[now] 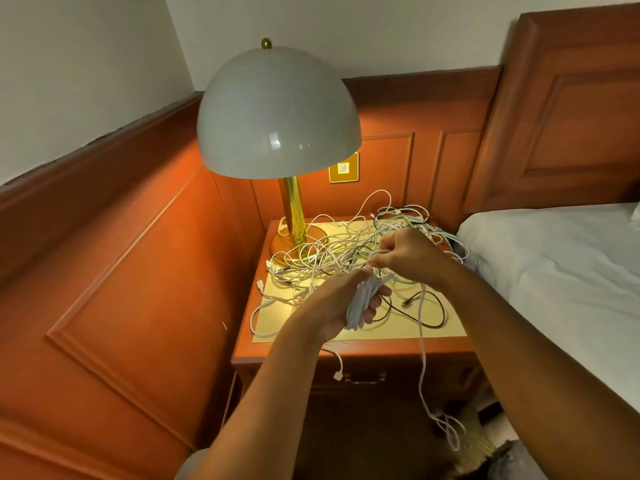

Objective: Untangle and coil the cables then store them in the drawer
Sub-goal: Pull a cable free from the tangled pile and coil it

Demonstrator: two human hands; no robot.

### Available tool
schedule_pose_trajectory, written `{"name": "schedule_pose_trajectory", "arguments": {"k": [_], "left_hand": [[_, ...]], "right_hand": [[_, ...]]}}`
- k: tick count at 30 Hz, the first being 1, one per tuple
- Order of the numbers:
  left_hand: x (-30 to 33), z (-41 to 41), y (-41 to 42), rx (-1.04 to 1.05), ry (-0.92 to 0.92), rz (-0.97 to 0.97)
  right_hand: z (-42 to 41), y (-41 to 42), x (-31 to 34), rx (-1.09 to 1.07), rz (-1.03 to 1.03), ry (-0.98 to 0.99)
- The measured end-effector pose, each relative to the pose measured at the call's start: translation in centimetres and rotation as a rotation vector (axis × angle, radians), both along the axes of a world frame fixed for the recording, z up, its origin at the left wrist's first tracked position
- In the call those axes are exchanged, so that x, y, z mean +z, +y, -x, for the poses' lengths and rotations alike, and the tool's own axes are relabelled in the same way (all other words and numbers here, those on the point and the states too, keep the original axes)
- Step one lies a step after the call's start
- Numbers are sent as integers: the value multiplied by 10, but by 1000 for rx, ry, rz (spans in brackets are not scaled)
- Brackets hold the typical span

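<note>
The left hand (341, 299) grips a coiled white cable (362, 306) over the bench (398, 332); the right hand (410, 254) pinches its strand above the tangled cables (332, 251).

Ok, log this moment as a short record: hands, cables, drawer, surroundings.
left hand: grips a coil of white cable
right hand: pinches a white cable just above the coil
tangle: white and black cables piled loose on the nightstand
hanging cable: white, trails over the front edge toward the floor
drawer: closed
lamp: lit, stands at the back left of the nightstand
bed: right of the nightstand
</note>
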State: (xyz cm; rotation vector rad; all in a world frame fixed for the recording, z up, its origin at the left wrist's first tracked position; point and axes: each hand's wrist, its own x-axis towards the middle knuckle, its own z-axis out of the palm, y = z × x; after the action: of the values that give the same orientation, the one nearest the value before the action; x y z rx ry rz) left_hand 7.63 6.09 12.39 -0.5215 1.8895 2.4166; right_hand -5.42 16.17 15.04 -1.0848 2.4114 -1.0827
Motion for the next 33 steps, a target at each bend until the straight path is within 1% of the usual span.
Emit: {"name": "schedule_pose_trajectory", "arguments": {"k": [3, 6, 9, 12, 16, 18, 21, 24, 28, 31, 33], "left_hand": [[-6, 10, 1, 59, -36, 33], [-8, 16, 1, 59, -69, 113], [-14, 19, -2, 77, -86, 121], [-20, 18, -2, 101, -40, 71], [-28, 13, 0, 120, 14, -20], [-33, 12, 0, 129, 32, -114], [-34, 11, -1, 168, -42, -298], [-36, 11, -3, 117, -44, -324], [-41, 7, -6, 54, -9, -308], [-35, 7, -8, 115, 13, -354], [-25, 8, -13, 135, 58, -407]], "right_hand": [[-7, 4, 4, 29, -24, 49], [-9, 8, 7, 40, -38, -50], [-14, 8, 4, 12, -47, -94], [-26, 10, -1, -10, 13, -121], [-46, 11, -17, -46, 159, -150], [-54, 11, -27, -119, 232, -180], [-69, 13, -36, -210, 294, -257], [-86, 17, -44, -219, 359, -352], [-97, 24, -51, -237, 458, -424], [-107, 29, -63, -179, 469, -513], [-113, 32, -74, -132, 471, -627]]}}
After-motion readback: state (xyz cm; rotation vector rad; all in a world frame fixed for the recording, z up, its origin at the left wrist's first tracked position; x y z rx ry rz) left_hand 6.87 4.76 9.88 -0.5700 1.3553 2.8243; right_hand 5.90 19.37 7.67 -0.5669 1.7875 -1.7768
